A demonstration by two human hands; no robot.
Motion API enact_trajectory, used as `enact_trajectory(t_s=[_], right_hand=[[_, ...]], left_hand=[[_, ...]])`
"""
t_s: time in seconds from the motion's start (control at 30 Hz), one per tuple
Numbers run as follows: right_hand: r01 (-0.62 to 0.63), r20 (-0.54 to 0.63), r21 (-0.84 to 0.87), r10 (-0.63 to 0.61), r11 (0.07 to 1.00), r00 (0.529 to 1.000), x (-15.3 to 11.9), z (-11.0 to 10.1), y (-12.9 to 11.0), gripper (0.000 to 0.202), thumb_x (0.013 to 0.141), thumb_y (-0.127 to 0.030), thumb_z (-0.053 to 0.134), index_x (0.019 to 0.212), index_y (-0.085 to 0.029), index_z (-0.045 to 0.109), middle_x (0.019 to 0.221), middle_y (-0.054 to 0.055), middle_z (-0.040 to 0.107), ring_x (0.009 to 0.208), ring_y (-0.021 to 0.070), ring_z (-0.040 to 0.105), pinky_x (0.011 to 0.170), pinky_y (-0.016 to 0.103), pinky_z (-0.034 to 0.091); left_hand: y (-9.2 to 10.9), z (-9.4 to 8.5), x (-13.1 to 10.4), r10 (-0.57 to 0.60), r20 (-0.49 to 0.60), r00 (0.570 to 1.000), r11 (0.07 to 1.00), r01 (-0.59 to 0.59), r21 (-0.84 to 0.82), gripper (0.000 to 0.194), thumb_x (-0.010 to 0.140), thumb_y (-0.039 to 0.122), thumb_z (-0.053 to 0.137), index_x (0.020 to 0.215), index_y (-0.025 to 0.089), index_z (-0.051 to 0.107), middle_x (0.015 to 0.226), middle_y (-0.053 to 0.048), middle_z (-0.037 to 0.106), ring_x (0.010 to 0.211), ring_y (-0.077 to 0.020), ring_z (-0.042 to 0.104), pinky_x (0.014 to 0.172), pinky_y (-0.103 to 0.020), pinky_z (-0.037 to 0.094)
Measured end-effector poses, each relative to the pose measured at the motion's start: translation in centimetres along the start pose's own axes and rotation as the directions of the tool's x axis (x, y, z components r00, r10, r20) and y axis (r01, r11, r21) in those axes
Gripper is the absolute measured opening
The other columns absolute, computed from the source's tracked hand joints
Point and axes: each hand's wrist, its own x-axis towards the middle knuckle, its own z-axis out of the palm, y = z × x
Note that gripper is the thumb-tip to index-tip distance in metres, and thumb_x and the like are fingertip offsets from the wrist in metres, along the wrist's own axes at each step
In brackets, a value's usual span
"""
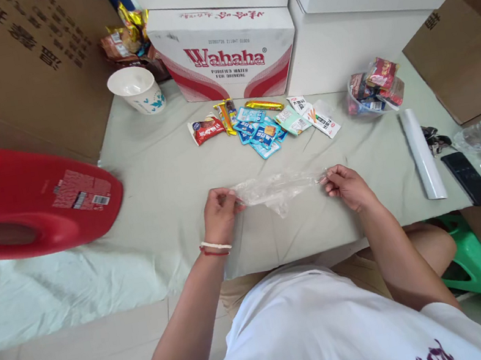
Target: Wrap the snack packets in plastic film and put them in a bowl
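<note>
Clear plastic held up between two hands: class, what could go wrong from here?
The clear plastic looks thin and is held at both ends by the left hand and right hand, so a hard pull might tear it.
The black phone lies close to the near edge of the table; a bump could send it off.
The tub is heaped above its rim, so a knock might spill packets.

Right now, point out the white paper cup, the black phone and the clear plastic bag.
White paper cup [148, 99]: head view, printed side.
Black phone [468, 178]: head view, middle of its face.
Clear plastic bag [278, 191]: head view, crumpled middle.
</note>
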Motion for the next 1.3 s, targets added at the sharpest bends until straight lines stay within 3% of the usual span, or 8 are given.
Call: enact_trajectory(t_s=[0.07,0.17,0.27,0.43,0.6,0.9,1.13,1.3], right_hand=[[0.055,0.001,-0.109,-0.055,0.993,0.998,0.1,0.6,0.1,0.039,0.070,-0.048,0.085,0.080,-0.020,0.059,0.085,0.003,0.071,0.061,0.0089,0.057,0.050,0.020,0.048],[0.104,0.056,-0.179,-0.095,0.978,0.994,0.7,1.1,0.3,0.037,0.074,-0.051,0.078,0.080,-0.020,0.058,0.085,0.003,0.070,0.061,0.0096,0.054,0.051,0.021,0.046],[0.133,0.036,-0.312,-0.128,0.941,0.991,1.0,0.8,0.0,0.030,0.081,-0.049,0.069,0.083,-0.021,0.057,0.085,0.004,0.068,0.060,0.0114,0.053,0.052,0.024,0.046],[0.473,0.158,-0.677,-0.516,0.565,0.842,-1.4,1.5,-1.9,0.035,0.086,-0.029,0.062,0.121,-0.024,0.063,0.134,0.012,0.059,0.070,0.0134,0.057,0.069,0.032,0.054],[0.734,0.629,-0.561,-0.378,0.384,0.679,-2.8,5.4,-1.0,0.033,0.093,-0.024,0.058,0.124,-0.028,0.069,0.149,0.010,0.053,0.109,0.0224,0.065,0.088,0.038,0.055],[0.638,0.439,-0.454,-0.467,0.622,0.768,-1.8,-1.2,-0.5,0.017,0.094,-0.042,0.067,0.096,-0.033,0.080,0.122,0.007,0.070,0.099,0.0217,0.070,0.083,0.038,0.057],[0.697,0.573,-0.557,-0.398,0.452,0.716,-2.5,-6.2,0.4,0.022,0.096,-0.030,0.061,0.101,-0.037,0.081,0.130,0.007,0.070,0.119,0.0264,0.064,0.097,0.049,0.056],[0.701,0.556,-0.622,-0.432,0.349,0.710,-4.1,-6.4,-2.7,0.033,0.092,-0.017,0.054,0.100,-0.036,0.079,0.130,0.004,0.070,0.119,0.0274,0.064,0.101,0.052,0.053]], left_hand=[[0.2,0.1,-0.7,0.320,-0.079,0.944,0.891,-0.272,0.362,0.026,0.077,0.032,0.067,0.098,0.021,0.058,0.109,-0.010,0.063,0.104,-0.0252,0.062,0.092,-0.045,0.055],[0.8,0.5,-1.7,0.558,0.303,0.773,0.574,-0.623,0.532,0.026,0.076,0.021,0.058,0.101,0.023,0.064,0.115,-0.011,0.068,0.120,-0.0290,0.059,0.112,-0.052,0.041],[1.2,1.0,-1.8,0.442,0.642,0.626,0.435,-0.776,0.457,0.043,0.071,0.016,0.053,0.111,0.025,0.066,0.117,-0.008,0.073,0.127,-0.0292,0.059,0.123,-0.057,0.024],[0.3,0.9,-0.9,0.292,0.778,0.556,0.419,-0.806,0.418,0.072,0.059,0.012,0.054,0.130,0.023,0.061,0.137,-0.010,0.067,0.147,-0.0324,0.043,0.126,-0.064,0.000],[-0.7,0.5,-0.7,0.315,0.709,0.631,0.459,-0.755,0.468,0.037,0.082,0.012,0.052,0.110,0.026,0.071,0.128,-0.008,0.073,0.144,-0.0279,0.049,0.125,-0.066,0.007],[0.0,-3.9,0.7,0.332,0.712,0.618,0.632,-0.707,0.318,0.019,0.092,0.030,0.058,0.092,0.032,0.077,0.117,-0.005,0.079,0.141,-0.0251,0.054,0.126,-0.060,0.018],[0.2,-6.5,0.2,0.220,0.836,0.503,0.561,-0.766,0.314,0.023,0.079,0.021,0.055,0.077,0.032,0.075,0.121,-0.002,0.077,0.144,-0.0266,0.050,0.128,-0.060,0.005],[0.3,-7.0,-1.1,0.218,0.745,0.630,0.665,-0.655,0.359,0.026,0.088,0.031,0.047,0.074,0.026,0.068,0.125,-0.005,0.075,0.143,-0.0265,0.051,0.129,-0.054,0.012]])
